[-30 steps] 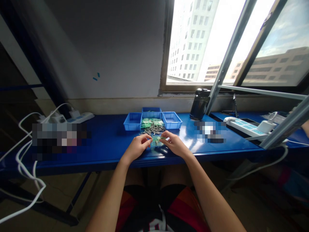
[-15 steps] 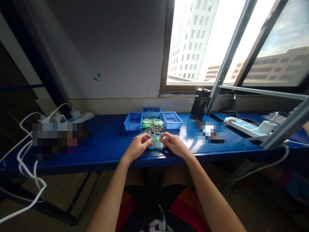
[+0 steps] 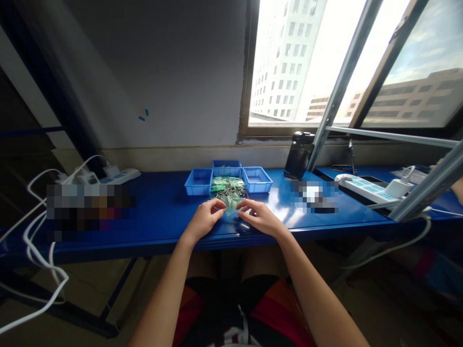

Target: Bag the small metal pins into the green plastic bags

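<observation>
Between my hands is a small clear, greenish plastic bag (image 3: pixel 232 203), close to the front of the blue table. My left hand (image 3: pixel 205 220) pinches the bag's left edge between thumb and fingers. On the other side, my right hand (image 3: pixel 261 217) has thumb and fingers apart beside the bag's right edge, with nothing visibly gripped. Just beyond the bag lies a pile of small metal screw-like parts (image 3: pixel 237 187). Green-tinted plastic bags (image 3: pixel 219 183) lie behind and beside that pile.
Three blue bins stand around the pile: left (image 3: pixel 198 182), back (image 3: pixel 226 166) and right (image 3: pixel 257 180). A black bottle (image 3: pixel 298 156) is at the back right. Power strips (image 3: pixel 369 188) with white cables lie at both sides, and a metal post (image 3: pixel 343 72) rises at right.
My right hand's thumb and fingers have parted and let go of the bag's right side. The bag appears flatter and slightly farther forward. My left hand stays at its left edge.
</observation>
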The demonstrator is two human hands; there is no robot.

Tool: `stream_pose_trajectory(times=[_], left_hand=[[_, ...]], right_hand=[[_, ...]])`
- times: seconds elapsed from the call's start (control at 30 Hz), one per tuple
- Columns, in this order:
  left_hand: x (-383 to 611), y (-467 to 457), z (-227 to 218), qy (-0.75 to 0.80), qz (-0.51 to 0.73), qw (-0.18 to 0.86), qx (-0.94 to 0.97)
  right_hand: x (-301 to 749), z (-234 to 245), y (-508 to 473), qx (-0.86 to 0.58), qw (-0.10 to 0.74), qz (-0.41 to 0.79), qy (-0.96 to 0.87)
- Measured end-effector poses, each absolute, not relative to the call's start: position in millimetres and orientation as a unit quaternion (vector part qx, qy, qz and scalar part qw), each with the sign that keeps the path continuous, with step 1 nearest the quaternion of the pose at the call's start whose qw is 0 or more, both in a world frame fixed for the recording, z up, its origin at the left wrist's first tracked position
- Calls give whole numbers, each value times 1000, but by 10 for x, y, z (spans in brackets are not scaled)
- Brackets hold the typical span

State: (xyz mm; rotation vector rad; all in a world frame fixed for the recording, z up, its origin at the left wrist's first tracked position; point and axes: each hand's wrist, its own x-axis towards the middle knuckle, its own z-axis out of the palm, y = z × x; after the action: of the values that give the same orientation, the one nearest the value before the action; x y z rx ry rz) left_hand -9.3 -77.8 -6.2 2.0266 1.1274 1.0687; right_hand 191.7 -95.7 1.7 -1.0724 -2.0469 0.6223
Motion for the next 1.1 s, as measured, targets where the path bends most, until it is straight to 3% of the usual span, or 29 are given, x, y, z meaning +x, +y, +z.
stream_pose_trajectory(times=[0.33,1.1], left_hand=[[-110,-808,-40,431,396,272,764],[-111,-808,-42,430,385,268,771]], right_hand=[[1942,6,-961,-433,361,309,-767],[1936,7,-985,-430,361,324,-761]])
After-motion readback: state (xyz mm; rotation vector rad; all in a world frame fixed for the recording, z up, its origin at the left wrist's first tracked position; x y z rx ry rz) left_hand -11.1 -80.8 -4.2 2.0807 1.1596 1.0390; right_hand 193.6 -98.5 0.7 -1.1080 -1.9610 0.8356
